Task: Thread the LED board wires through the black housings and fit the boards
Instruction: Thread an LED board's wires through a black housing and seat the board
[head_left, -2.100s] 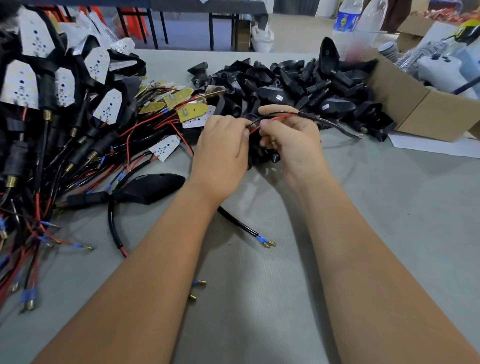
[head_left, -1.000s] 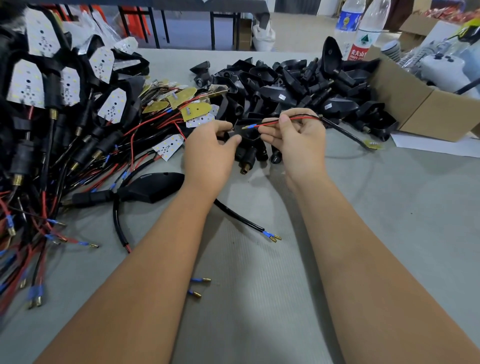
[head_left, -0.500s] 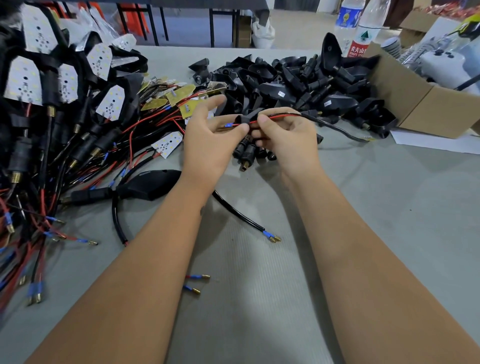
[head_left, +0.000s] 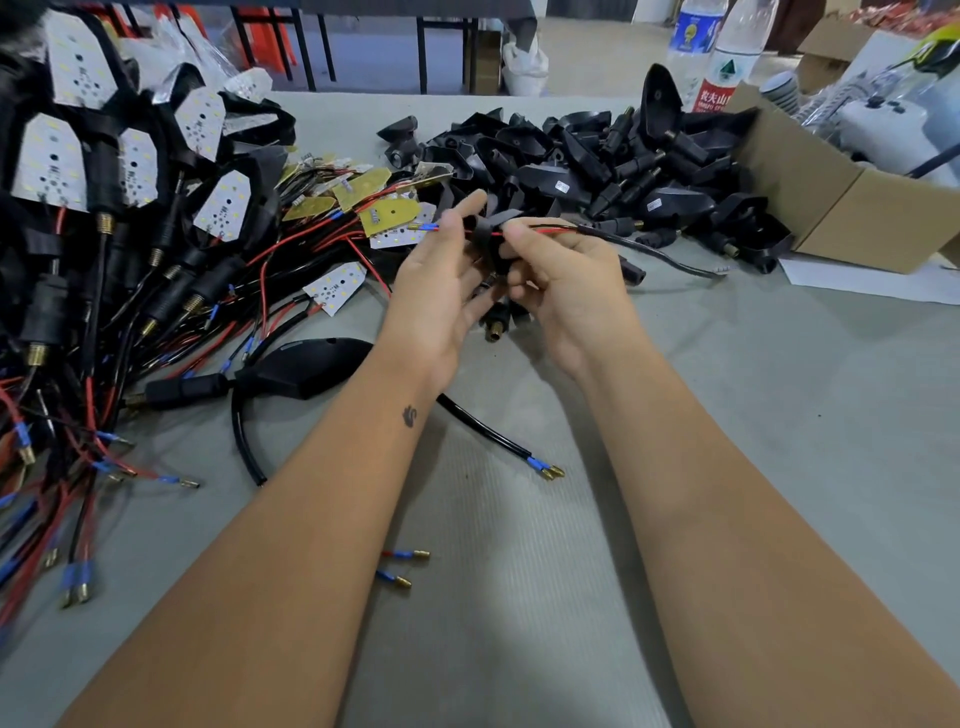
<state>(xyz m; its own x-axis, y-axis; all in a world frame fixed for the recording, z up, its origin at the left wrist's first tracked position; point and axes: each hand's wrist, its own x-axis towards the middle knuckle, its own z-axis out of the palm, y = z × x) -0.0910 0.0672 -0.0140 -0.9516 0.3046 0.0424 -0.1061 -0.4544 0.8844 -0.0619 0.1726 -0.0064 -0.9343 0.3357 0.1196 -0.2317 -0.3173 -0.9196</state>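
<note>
The grey-covered table (head_left: 727, 467) is crowded: on the person's left a big heap of finished assemblies (head_left: 104, 208), white LED boards seated in black shells with red and black leads trailing toward the near edge; at the far middle a pile of empty black housings (head_left: 597, 156); between those two, a scatter of loose LED boards (head_left: 379, 208), some yellow side up, some white; and at the far right an open cardboard box (head_left: 841, 208) with water bottles (head_left: 727, 52) behind it. One completed unit (head_left: 301, 366) lies alone near the left forearm. Both hands are raised just over the table in front of the housing pile, working on a single black housing (head_left: 491, 236) held between them. The left hand (head_left: 436, 291) has thumb and forefinger pinched narrow on the blue-sleeved terminal ends (head_left: 428, 227) poking out of the housing's left side, its other fingers loosely spread. The right hand (head_left: 566, 280) is curled around the housing's right side, fingertips closed on the red and black wires (head_left: 550, 228) where they enter; the sheathed lead (head_left: 660, 254) runs off to the right and droops to the table. To my eye this is the threading step, part done. Next would be drawing the wires fully through, which calls for a steady pull from the left while the right feeds slack without kinking.
</note>
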